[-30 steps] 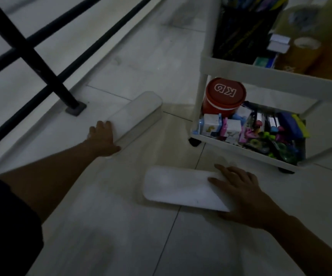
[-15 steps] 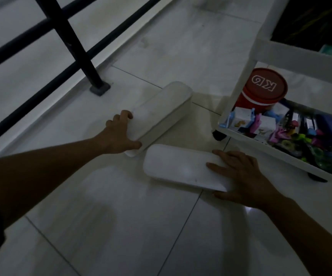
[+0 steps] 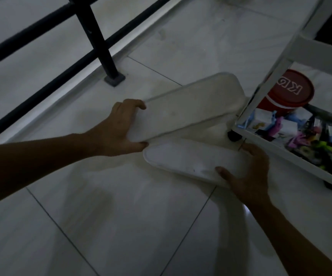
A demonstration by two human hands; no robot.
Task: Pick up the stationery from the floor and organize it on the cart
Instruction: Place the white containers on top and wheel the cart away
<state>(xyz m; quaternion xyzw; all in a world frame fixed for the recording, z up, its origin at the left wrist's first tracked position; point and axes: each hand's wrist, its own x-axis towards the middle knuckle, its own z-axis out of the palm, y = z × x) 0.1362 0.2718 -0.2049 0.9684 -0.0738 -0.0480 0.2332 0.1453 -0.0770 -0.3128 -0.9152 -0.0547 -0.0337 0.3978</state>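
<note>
A long white box [image 3: 189, 108] is tilted up off the tiled floor, and my left hand [image 3: 119, 128] grips its near end with fingers over the top edge and thumb underneath. A flat white lid [image 3: 181, 160] lies just below it. My right hand [image 3: 246, 172] holds the lid's right end, thumb on the near edge and fingers round the far edge. To the right stands the white cart [image 3: 270, 140], its bottom shelf full of colourful stationery [image 3: 308, 136].
A red tub [image 3: 288, 92] with white letters sits on the cart's lower shelf. A black cart wheel [image 3: 233, 136] stands close to the lid's far end. A black railing post [image 3: 101, 48] is bolted to the floor at the upper left.
My left hand has lifted and tilted the box's near end toward the lid. My right hand has gone from resting flat on the lid to gripping its end. The view has shifted closer.
</note>
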